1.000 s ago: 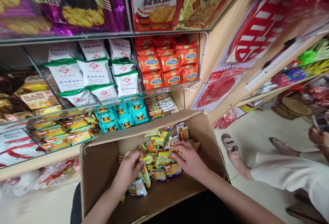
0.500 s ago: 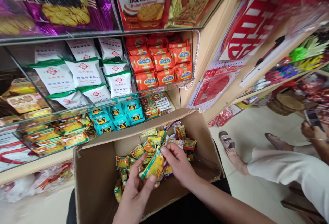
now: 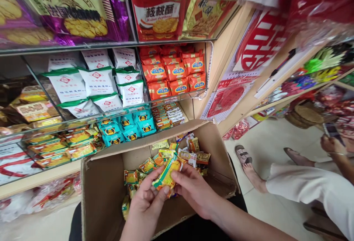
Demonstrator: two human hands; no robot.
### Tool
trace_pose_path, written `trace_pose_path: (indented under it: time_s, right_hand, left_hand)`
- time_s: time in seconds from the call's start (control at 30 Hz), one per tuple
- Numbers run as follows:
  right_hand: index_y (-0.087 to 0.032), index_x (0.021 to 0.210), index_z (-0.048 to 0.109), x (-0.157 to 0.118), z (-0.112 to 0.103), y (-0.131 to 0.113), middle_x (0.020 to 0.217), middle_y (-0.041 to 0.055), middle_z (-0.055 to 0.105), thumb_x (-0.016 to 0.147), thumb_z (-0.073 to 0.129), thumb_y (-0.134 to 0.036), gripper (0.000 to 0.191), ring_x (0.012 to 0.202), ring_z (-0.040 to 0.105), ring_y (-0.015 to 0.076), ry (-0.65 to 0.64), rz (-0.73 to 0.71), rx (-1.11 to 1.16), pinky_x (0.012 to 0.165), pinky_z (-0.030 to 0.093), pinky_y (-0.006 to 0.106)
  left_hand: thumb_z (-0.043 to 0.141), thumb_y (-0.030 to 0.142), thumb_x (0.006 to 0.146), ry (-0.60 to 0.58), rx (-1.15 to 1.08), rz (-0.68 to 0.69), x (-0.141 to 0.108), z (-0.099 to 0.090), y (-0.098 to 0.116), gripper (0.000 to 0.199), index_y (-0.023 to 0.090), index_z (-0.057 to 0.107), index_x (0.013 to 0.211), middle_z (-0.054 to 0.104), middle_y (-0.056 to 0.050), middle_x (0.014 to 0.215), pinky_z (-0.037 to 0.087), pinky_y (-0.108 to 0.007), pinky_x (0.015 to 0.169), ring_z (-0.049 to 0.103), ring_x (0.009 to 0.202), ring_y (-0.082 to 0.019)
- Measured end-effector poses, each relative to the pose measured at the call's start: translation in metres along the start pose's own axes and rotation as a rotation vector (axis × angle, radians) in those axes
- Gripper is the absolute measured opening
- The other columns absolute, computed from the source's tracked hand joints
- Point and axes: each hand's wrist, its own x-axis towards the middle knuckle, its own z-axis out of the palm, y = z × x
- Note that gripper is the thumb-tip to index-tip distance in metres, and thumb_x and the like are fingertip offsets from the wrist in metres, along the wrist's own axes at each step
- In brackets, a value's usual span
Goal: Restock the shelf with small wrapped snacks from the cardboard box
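A yellow and green wrapped snack (image 3: 169, 171) is held between both hands above an open cardboard box (image 3: 102, 196). My left hand (image 3: 148, 198) pinches its lower left end between thumb and fingers. On its right side, my right hand (image 3: 193, 189) grips it, the thumb lying on the front of the wrapper. Under the hands, many small wrapped snacks (image 3: 148, 165) in yellow, orange, white and brown lie loosely in the box. Part of this pile is hidden by my hands.
Behind the box, a shelf (image 3: 110, 45) holds white-green packets (image 3: 96, 82), red packets (image 3: 177, 72), teal packets (image 3: 129, 132) and yellow packets (image 3: 49, 147). At the right stands a person in light trousers (image 3: 301, 185), with a phone (image 3: 334, 134) in one hand.
My right hand has moved down along the snack, its thumb going from the top corner to the wrapper's front. The view has shifted slightly; the person's phone hand is a little lower.
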Motion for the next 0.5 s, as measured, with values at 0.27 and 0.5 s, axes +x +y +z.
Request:
trace_pose_path:
  time_s: [0.27,0.5]
  right_hand:
    - [-0.019,0.105,0.052,0.025,-0.019,-0.107,0.105,0.0077,0.057,0.082,0.052,-0.022,0.023,0.099,0.051,0.0208,0.107,-0.815,-1.363,0.088,0.039,0.037]
    - [-0.013,0.106,0.054,0.126,-0.026,-0.154,0.101,0.0121,0.06,0.081,0.053,-0.014,0.025,0.093,0.056,0.0234,-0.043,-0.335,-2.07,0.08,0.042,0.034]
  left_hand:
    - [0.052,0.033,0.079,0.153,1.161,0.815,0.026,-0.082,0.069,0.029,0.023,0.059,0.105,0.064,-0.005,0.111,0.042,-0.036,0.093,0.059,0.1,-0.02]
    - [0.033,0.049,0.085,0.235,1.408,0.238,0.082,-0.125,0.088,0.046,0.016,0.06,0.103,0.069,-0.008,0.1,0.047,-0.036,0.074,0.064,0.087,-0.026]
